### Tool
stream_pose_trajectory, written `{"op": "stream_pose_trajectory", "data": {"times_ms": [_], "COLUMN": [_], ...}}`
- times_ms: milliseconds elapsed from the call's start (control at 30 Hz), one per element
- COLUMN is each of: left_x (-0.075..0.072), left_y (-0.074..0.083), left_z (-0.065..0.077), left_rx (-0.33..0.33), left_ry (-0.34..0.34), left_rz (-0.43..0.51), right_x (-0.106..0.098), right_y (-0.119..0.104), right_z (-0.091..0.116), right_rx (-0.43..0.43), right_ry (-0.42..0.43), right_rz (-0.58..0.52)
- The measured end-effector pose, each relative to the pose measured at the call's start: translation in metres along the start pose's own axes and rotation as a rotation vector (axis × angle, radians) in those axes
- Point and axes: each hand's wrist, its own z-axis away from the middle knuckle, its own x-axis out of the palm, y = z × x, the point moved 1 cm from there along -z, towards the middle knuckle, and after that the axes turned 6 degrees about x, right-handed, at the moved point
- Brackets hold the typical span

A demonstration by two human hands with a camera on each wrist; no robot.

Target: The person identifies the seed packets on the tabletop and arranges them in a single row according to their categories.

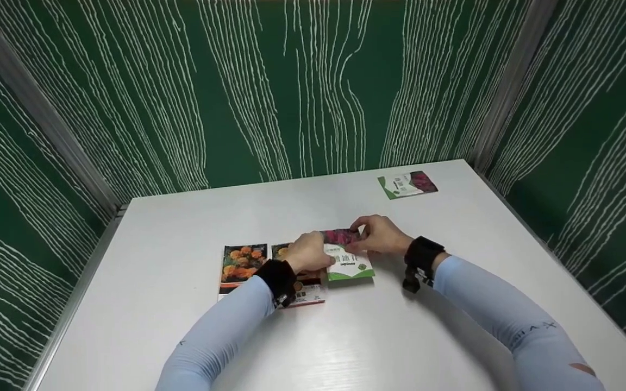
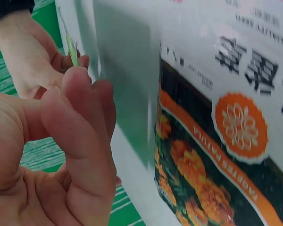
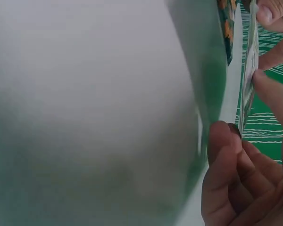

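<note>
A green-and-white seed packet (image 1: 350,267) with magenta flowers is held over the table, its printing upside down in the head view. My left hand (image 1: 308,252) pinches its left edge between thumb and fingers. At the packet's right side, near the flower picture, my right hand (image 1: 383,234) pinches it too. The right wrist view catches the packet (image 3: 249,70) nearly edge-on between the fingers of both hands. Under my left hand and wrist lies a marigold seed packet (image 1: 313,296), partly covered; its orange emblem (image 2: 241,127) shows in the left wrist view.
Another marigold packet (image 1: 243,263) lies to the left, its lower part behind my left forearm. Near the back right corner of the white table (image 1: 182,228) is a second green-and-white packet (image 1: 408,184). Green walls (image 1: 313,98) with white wavy lines stand behind and at both sides.
</note>
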Motion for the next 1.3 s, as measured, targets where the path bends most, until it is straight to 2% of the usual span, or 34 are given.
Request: {"op": "stream_pose_trajectory", "data": {"times_ms": [167,267,567,767,867,1033,1067,1100,1267,1300], "left_x": [0.004,0.005,0.012,0.014,0.015,0.017,0.021,0.021,0.021,0.017], "left_y": [0.001,0.001,0.0,0.003,0.004,0.002,-0.007,-0.007,-0.005,0.003], "left_z": [0.0,-0.001,-0.002,-0.001,0.0,-0.004,-0.01,-0.011,-0.01,-0.004], "left_rx": [0.006,0.018,0.01,0.056,0.074,0.064,0.084,0.081,0.097,0.083], "left_ry": [-0.064,-0.073,-0.05,-0.022,-0.014,-0.035,-0.026,-0.03,-0.006,-0.015], "left_rz": [0.016,-0.011,-0.095,-0.168,-0.174,-0.147,-0.152,-0.15,-0.183,-0.184], "right_x": [0.003,0.004,0.007,0.008,0.009,0.011,0.011,0.012,0.011,0.01], "right_y": [0.003,0.003,0.001,-0.005,-0.006,-0.004,-0.003,-0.003,-0.003,-0.004], "right_z": [0.001,0.002,-0.003,0.0,0.001,0.001,0.001,0.001,0.002,0.002], "right_rx": [-0.039,-0.04,-0.076,-0.069,-0.057,-0.04,-0.037,-0.034,-0.038,-0.04], "right_ry": [0.009,0.013,0.034,0.048,0.047,0.038,0.037,0.036,0.036,0.036], "right_rz": [0.091,0.126,0.259,0.3,0.318,0.333,0.336,0.337,0.338,0.336]}}
